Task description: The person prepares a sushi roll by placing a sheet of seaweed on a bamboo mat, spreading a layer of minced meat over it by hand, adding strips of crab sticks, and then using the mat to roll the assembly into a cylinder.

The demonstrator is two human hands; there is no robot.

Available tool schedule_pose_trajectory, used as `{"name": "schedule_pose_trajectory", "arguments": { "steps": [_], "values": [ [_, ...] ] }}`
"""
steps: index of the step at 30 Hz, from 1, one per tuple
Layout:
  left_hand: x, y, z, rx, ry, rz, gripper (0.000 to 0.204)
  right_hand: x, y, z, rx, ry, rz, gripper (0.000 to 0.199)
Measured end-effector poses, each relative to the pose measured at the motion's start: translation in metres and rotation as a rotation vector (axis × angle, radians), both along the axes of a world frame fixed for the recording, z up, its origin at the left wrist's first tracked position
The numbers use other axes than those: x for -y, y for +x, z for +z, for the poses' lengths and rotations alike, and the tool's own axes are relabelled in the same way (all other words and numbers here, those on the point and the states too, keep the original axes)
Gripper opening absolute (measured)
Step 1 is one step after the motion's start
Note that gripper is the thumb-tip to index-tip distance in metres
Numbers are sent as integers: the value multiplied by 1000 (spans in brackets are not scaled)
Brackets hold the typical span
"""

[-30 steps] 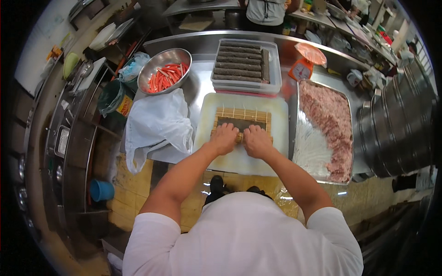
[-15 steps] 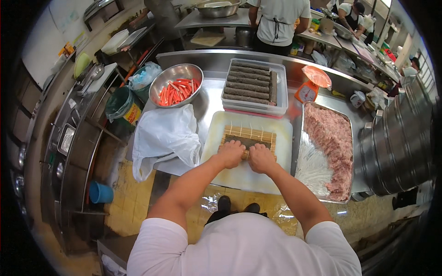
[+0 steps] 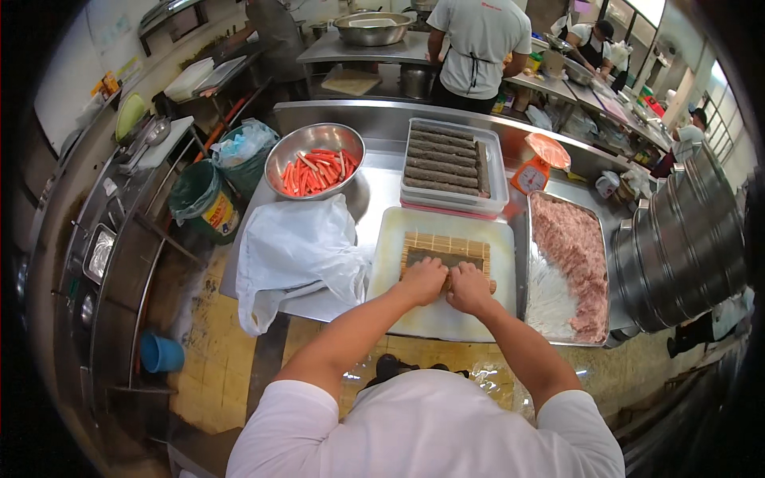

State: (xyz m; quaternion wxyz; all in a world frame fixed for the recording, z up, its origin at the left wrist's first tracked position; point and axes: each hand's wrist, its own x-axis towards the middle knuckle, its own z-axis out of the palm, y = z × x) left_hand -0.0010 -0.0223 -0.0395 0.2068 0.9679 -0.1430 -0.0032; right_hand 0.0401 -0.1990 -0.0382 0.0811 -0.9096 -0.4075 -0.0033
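A bamboo rolling mat [image 3: 448, 240] lies on a white cutting board [image 3: 398, 319], with a dark seaweed sheet [image 3: 421, 255] on it. The mat's near edge is folded up into a roll, its end showing beside my right hand. My left hand [image 3: 425, 280] is closed over the rolled edge, fingers curled. Close beside it, my right hand [image 3: 468, 288] grips the same edge. What the roll contains is hidden under my fingers.
Beyond the board stands a clear tub [image 3: 496, 191] of dark seaweed rolls. A steel bowl [image 3: 275, 151] of red sticks and a white plastic bag [image 3: 299, 243] are left; a tray of minced meat [image 3: 570, 271], an orange scale [image 3: 531, 175] and stacked steamers [image 3: 673, 239] right. Other people work behind.
The whole view has shifted, so the table sits slightly lower and further right. Both hands stay on the mat's near edge, a little closer together.
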Motion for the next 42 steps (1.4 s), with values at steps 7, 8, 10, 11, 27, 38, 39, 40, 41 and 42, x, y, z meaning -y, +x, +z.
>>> {"name": "schedule_pose_trajectory", "arguments": {
  "steps": [7,8,10,11,27,38,39,40,41,42],
  "values": [
    [-7,0,0,-43,97,15,31,-12,4,3,-68,-109,-68,46],
    [-7,0,-1,-45,97,14,31,-12,7,3,-89,-122,-66,46],
    [-7,3,7,69,-46,49,29,-10,19,7,-168,-101,-55,46],
    [-10,6,12,71,-49,45,29,-9,23,9,-249,-78,-40,45],
    [-17,7,12,-100,144,-20,32,-17,10,7,-97,-96,-141,49],
    [-24,8,12,-142,-205,-69,29,16,16,6,-130,-54,-85,54],
    [-23,7,8,-110,-117,-35,28,18,16,5,-137,-55,-87,54],
    [-24,6,5,-78,-28,-2,26,19,16,5,-113,-55,-70,53],
    [-25,3,1,-85,-28,-4,26,21,15,5,-89,-54,-53,52],
    [-28,1,-1,-65,14,6,27,22,15,7,-90,-53,-55,52]
  ]
}}
